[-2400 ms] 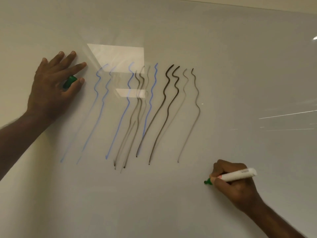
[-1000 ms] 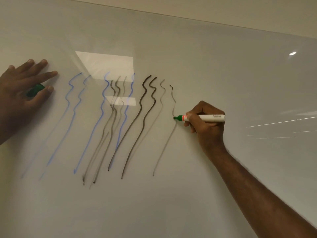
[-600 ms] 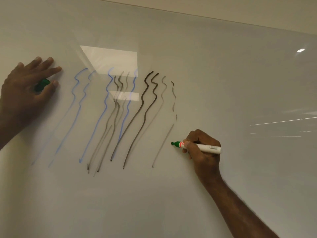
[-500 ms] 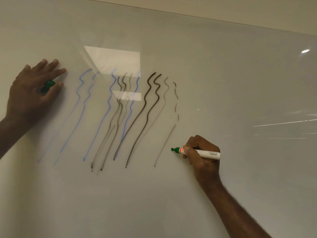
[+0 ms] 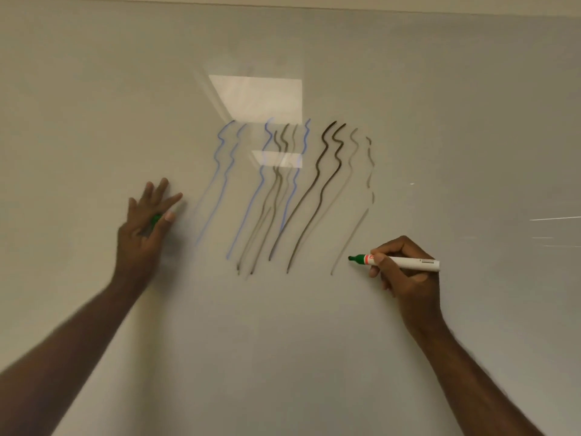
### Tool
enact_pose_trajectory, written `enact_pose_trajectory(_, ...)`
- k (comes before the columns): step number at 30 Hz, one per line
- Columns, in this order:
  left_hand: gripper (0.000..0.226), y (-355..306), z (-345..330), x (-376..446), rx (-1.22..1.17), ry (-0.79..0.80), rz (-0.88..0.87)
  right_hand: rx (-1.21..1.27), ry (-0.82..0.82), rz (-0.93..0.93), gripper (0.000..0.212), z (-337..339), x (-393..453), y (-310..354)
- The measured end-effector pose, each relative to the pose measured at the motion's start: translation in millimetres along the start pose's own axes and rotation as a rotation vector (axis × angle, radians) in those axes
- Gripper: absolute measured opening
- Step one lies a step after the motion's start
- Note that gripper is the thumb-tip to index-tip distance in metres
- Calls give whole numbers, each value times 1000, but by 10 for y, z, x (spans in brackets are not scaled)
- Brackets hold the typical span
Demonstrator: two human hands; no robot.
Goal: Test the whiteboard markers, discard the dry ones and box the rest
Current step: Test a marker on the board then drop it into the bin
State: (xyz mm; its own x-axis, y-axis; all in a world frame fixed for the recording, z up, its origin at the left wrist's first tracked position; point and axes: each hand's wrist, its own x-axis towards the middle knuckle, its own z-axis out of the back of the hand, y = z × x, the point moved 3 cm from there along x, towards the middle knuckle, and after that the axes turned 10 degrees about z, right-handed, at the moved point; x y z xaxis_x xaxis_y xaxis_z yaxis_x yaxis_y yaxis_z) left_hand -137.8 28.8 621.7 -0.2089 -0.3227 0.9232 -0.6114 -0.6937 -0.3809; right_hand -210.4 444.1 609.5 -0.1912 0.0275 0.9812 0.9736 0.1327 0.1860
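Glossy pale grey panel (image 5: 440, 105) filling nearly the whole view. Narrow strip of cream wall (image 5: 471, 3) above its top edge. Bright four-sided reflection of a ceiling light (image 5: 261, 97) on the upper middle of the surface, a smaller bright band (image 5: 276, 158) just below it. Thin white glare streaks (image 5: 555, 218) at the right edge, a tiny glint (image 5: 412, 183) further in. Soft, even lighting overall; lower corners slightly dimmer.
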Motion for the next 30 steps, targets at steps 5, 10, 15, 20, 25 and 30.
enact_pose_trajectory(5, 33, 188, 106, -911, -82, 3, 211, 95, -29, -181, 17, -370, -747, -60)
enact_pose_trajectory(10, 33, 111, 200, -1642, -336, -33, 518, 177, 125, -310, 1, -843, -1774, 46)
enact_pose_trajectory(15, 87, -62, 211, -2271, -565, 9, 752, 341, 215, -422, 25, -1088, -2248, 252)
enact_pose_trajectory(20, 56, -476, -1, -2595, -776, 144, 852, 379, 133, -496, 25, -1301, -2506, 477)
enact_pose_trajectory(25, 55, -554, -39, -2684, -856, 165, 863, 329, 124, -475, 17, -1493, -2619, 552)
enact_pose_trajectory(30, 59, -445, -6, -2654, -809, 174, 872, 340, 124, -476, 18, -1675, -2632, 453)
